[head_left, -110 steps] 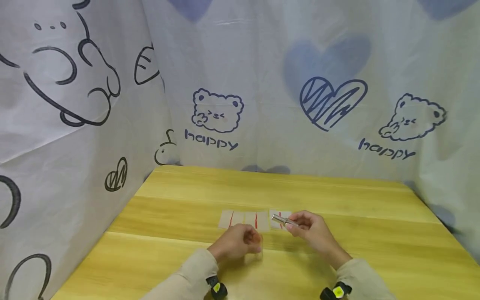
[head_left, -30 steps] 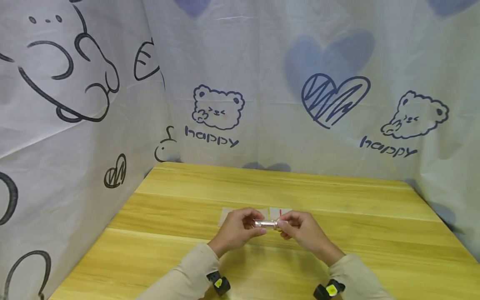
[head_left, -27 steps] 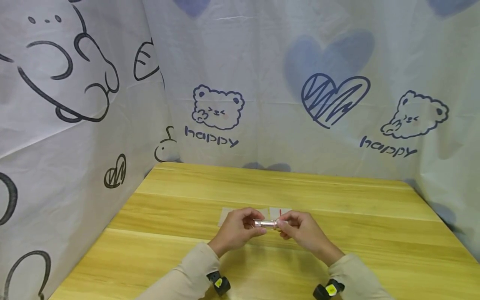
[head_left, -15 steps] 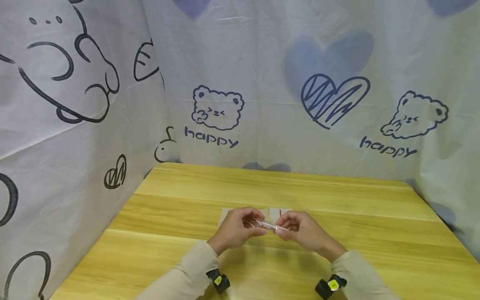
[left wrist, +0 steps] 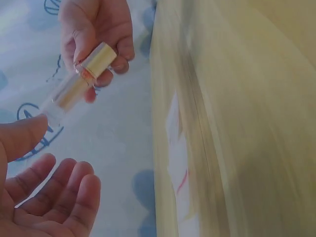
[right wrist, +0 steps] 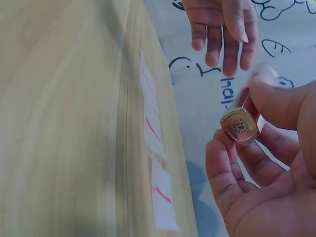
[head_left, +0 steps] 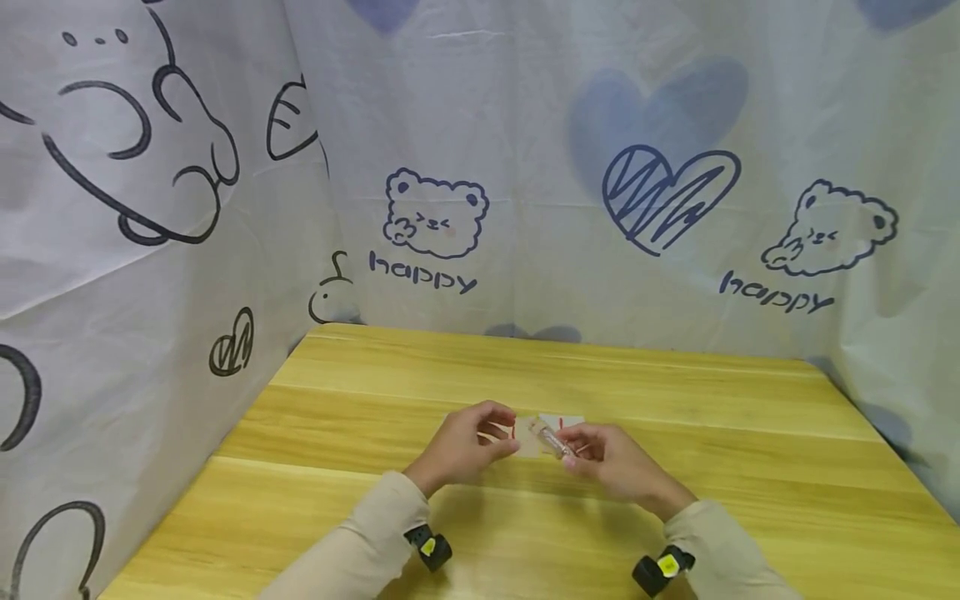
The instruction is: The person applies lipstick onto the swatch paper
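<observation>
My right hand (head_left: 618, 467) pinches a capped lipstick (head_left: 552, 437) between thumb and fingers, tilted above the table. In the left wrist view the lipstick (left wrist: 98, 60) shows its shiny gold base and a clear cap over a gold inner tube. Its base end (right wrist: 239, 127) faces the right wrist camera and bears a small round label. My left hand (head_left: 462, 447) is apart from it, just to the left, fingers loosely bent and holding nothing. Behind the hands, pale paper pieces (head_left: 527, 446) with red strokes lie on the table, partly covered by the left hand.
The yellow wood-grain table (head_left: 360, 367) spreads around the hands. White cloth with drawn bears and hearts hangs behind it (head_left: 540, 250) and along the left side. In the right wrist view the marked paper pieces (right wrist: 162, 197) lie in a row.
Earlier the right hand held the lipstick base and the left the clear cap. Both hands then held the joined lipstick. Now the left has let go and moved left; the lipstick tilts in the right.
</observation>
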